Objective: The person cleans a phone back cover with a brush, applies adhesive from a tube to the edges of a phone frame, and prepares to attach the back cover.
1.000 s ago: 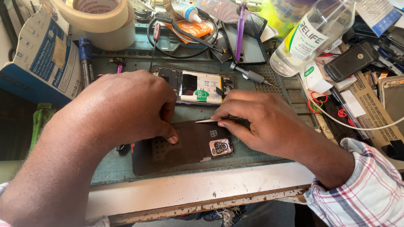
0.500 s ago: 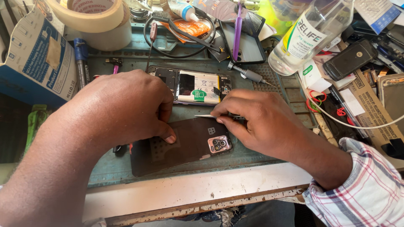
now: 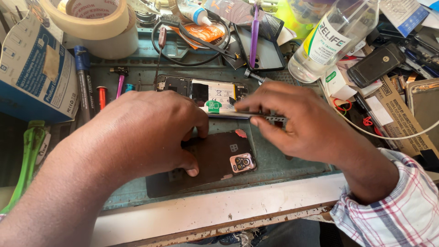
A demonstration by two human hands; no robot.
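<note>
Back cover off, tweezers out

Your left hand (image 3: 146, 132) presses flat on the dark phone back cover (image 3: 215, 162) lying on the green mat (image 3: 283, 158), while your right hand (image 3: 297, 121) pinches thin metal tweezers (image 3: 256, 114) just above it. The opened phone (image 3: 206, 93) sits right behind (battery showing). The clear plastic bottle (image 3: 334, 36) up top looks mostly empty, with a little clear liquid.
</note>
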